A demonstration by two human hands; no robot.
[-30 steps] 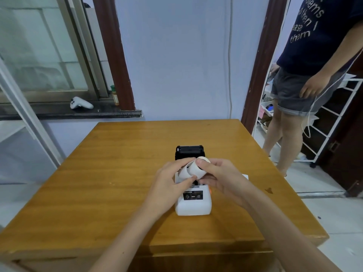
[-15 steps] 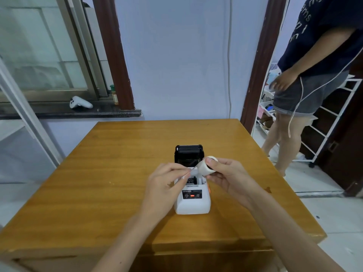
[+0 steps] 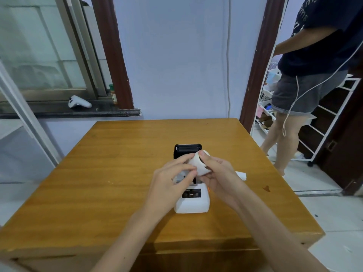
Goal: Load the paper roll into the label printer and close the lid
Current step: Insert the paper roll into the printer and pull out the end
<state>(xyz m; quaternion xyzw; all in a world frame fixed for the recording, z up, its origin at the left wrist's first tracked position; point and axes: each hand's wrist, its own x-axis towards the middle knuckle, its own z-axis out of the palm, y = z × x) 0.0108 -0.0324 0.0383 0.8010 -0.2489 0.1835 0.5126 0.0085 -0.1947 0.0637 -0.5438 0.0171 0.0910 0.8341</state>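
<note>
A small white label printer point(image 3: 192, 203) stands on the wooden table point(image 3: 117, 173), its black lid point(image 3: 187, 151) raised at the far end. A white paper roll point(image 3: 198, 164) is held just above the printer's open bay. My right hand point(image 3: 218, 177) grips the roll from the right side. My left hand point(image 3: 172, 180) pinches the roll's left part with fingertips. The bay itself is mostly hidden behind my hands.
A white scrap of paper point(image 3: 240, 175) lies on the table right of the printer. A person point(image 3: 306, 75) stands in the doorway at the right, next to a white rack point(image 3: 324, 122). A white controller point(image 3: 79, 102) rests on the window sill.
Both hands have come together on the roll again; the left fingers moved up onto it. The person at the right has turned and shifted toward the doorway.
</note>
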